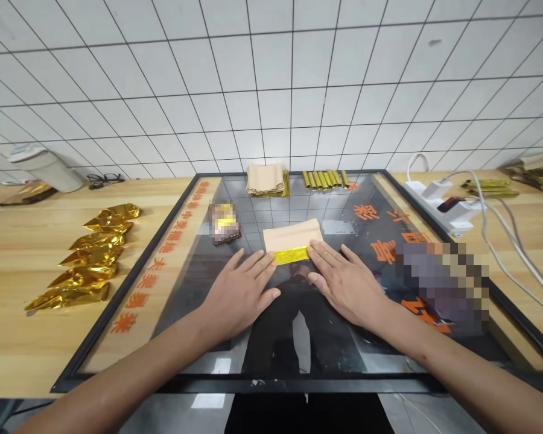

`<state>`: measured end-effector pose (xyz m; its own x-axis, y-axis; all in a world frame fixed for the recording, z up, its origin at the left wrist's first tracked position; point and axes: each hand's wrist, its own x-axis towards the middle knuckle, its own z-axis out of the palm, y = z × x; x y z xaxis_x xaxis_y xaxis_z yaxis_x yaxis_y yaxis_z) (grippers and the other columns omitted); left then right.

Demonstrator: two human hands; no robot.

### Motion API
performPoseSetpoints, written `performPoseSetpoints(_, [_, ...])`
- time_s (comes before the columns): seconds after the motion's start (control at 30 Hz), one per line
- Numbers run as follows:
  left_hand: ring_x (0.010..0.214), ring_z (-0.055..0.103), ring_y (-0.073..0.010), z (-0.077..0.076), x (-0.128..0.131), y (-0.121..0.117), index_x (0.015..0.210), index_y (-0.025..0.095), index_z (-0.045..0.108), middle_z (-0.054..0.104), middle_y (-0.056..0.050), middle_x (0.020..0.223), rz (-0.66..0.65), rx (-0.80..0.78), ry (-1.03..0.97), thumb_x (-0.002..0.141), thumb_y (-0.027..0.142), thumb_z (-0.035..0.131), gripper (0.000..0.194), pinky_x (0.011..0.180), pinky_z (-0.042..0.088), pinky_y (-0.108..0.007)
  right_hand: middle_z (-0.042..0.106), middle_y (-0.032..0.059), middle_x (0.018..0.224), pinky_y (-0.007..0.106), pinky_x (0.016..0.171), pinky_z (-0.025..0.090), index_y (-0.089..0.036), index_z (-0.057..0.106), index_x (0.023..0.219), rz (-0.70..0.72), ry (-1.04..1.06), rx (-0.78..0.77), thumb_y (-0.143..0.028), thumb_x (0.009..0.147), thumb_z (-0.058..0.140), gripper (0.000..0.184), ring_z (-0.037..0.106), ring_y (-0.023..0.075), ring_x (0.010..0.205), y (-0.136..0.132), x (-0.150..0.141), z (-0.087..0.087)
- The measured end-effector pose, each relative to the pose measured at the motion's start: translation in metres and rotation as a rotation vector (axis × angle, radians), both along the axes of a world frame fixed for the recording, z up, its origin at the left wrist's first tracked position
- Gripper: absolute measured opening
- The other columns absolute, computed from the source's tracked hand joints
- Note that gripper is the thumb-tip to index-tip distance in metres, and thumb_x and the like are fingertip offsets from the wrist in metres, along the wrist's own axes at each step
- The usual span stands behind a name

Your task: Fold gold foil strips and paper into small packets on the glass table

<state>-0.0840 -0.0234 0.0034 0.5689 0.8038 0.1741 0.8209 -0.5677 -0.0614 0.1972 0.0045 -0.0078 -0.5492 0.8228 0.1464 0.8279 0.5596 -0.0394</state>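
A sheet of tan paper [294,234] with a gold foil strip [292,255] along its near edge lies on the black-framed glass panel [199,289]. The fingertips of my left hand [239,292] press on the left end of the strip, fingers stretched out and thumb apart. At the right end, my right hand [346,280] rests its extended fingers on the strip and the paper's corner. Neither hand grips anything. The part of the sheet under the fingertips is hidden.
Folded gold foil pieces [93,253] lie in a row at left. Behind the sheet are a tan paper stack [265,179] and several gold foil rolls [326,179]. A power strip [438,202] with cables stands right; eyeglasses [105,179] and a container [47,166] sit back left.
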Motion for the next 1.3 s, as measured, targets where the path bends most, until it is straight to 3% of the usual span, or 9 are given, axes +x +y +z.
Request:
performPoseSetpoints(0.17, [0.152, 0.053, -0.0296, 0.0, -0.008, -0.004, 0.147, 0.021, 0.067, 0.058, -0.007, 0.163, 0.021, 0.003, -0.004, 0.114, 0.05, 0.039, 0.053, 0.131, 0.033, -0.054, 0.036, 0.0115, 0.175, 0.06, 0.131, 0.031, -0.019, 0.048, 0.166, 0.002, 0.019, 0.022, -0.047, 0.115, 0.028, 0.061, 0.042, 0.0293, 0.16, 0.0, 0.0, -0.004])
performPoseSetpoints(0.27, [0.153, 0.052, -0.0313, 0.002, -0.004, -0.006, 0.144, 0.015, 0.067, 0.054, -0.013, 0.167, 0.035, 0.033, -0.016, 0.114, 0.049, 0.039, 0.053, 0.129, 0.037, -0.055, 0.037, 0.0127, 0.174, 0.061, 0.129, 0.034, -0.015, 0.048, 0.165, 0.007, 0.007, 0.038, -0.047, 0.115, 0.027, 0.063, 0.043, 0.0298, 0.16, 0.0, 0.0, -0.006])
performPoseSetpoints(0.37, [0.156, 0.049, -0.0325, 0.007, 0.014, -0.006, 0.149, 0.01, 0.061, 0.046, -0.02, 0.171, 0.021, 0.078, -0.054, 0.113, 0.046, 0.04, 0.055, 0.128, 0.041, -0.052, 0.041, 0.0123, 0.173, 0.061, 0.128, 0.036, -0.016, 0.048, 0.165, 0.01, 0.018, 0.052, -0.046, 0.115, 0.028, 0.061, 0.044, 0.0293, 0.159, 0.0, 0.001, -0.006])
performPoseSetpoints(0.47, [0.161, 0.042, -0.0327, 0.009, 0.039, -0.003, 0.153, 0.009, 0.056, 0.044, -0.02, 0.172, -0.098, 0.044, -0.043, 0.113, 0.05, 0.04, 0.06, 0.132, 0.036, -0.049, 0.043, 0.0122, 0.172, 0.061, 0.127, 0.037, -0.018, 0.048, 0.165, 0.01, 0.025, 0.06, -0.045, 0.115, 0.029, 0.06, 0.044, 0.0298, 0.159, 0.0, 0.001, -0.006])
performPoseSetpoints(0.6, [0.161, 0.042, -0.0334, 0.0, 0.059, 0.003, 0.156, 0.005, 0.052, 0.045, -0.022, 0.17, -0.137, -0.036, -0.061, 0.114, 0.053, 0.037, 0.066, 0.134, 0.033, -0.048, 0.039, 0.0132, 0.173, 0.063, 0.125, 0.04, -0.014, 0.049, 0.164, 0.008, 0.001, 0.053, -0.044, 0.115, 0.027, 0.062, 0.044, 0.0315, 0.159, 0.0, 0.002, -0.006])
performPoseSetpoints(0.8, [0.162, 0.04, -0.0302, -0.014, 0.053, 0.007, 0.159, 0.007, 0.051, 0.045, -0.019, 0.171, -0.149, -0.051, -0.116, 0.114, 0.054, 0.033, 0.067, 0.133, 0.034, -0.046, 0.039, 0.0112, 0.174, 0.063, 0.128, 0.035, -0.02, 0.044, 0.168, -0.012, 0.017, 0.026, -0.046, 0.115, 0.029, 0.061, 0.042, 0.0312, 0.16, -0.003, -0.001, -0.002])
performPoseSetpoints(1.0, [0.158, 0.046, -0.0321, -0.02, 0.053, 0.009, 0.156, 0.008, 0.055, 0.051, -0.019, 0.167, -0.154, -0.034, -0.152, 0.114, 0.054, 0.032, 0.066, 0.132, 0.036, -0.048, 0.035, 0.0148, 0.175, 0.062, 0.13, 0.033, -0.014, 0.045, 0.167, -0.102, -0.081, 0.039, -0.047, 0.116, 0.027, 0.064, 0.039, 0.032, 0.161, -0.003, 0.007, -0.001])
performPoseSetpoints(1.13, [0.159, 0.045, -0.0333, -0.024, 0.055, 0.009, 0.155, 0.009, 0.056, 0.049, -0.019, 0.168, -0.138, -0.049, -0.178, 0.114, 0.054, 0.035, 0.065, 0.131, 0.038, -0.05, 0.038, 0.0208, 0.173, 0.062, 0.129, 0.036, -0.009, 0.04, 0.169, -0.189, -0.029, 0.088, -0.047, 0.115, 0.032, 0.066, 0.039, 0.0349, 0.161, -0.001, 0.014, 0.008])
performPoseSetpoints(1.3, [0.159, 0.044, -0.0322, -0.022, 0.055, 0.01, 0.16, 0.006, 0.049, 0.046, -0.021, 0.17, -0.157, -0.03, -0.186, 0.113, 0.047, 0.038, 0.064, 0.133, 0.035, -0.047, 0.031, 0.0154, 0.177, 0.052, 0.132, 0.036, -0.014, 0.022, 0.176, 0.058, 0.119, -0.018, -0.047, 0.115, 0.034, 0.07, 0.03, 0.0273, 0.166, -0.014, -0.012, 0.021])
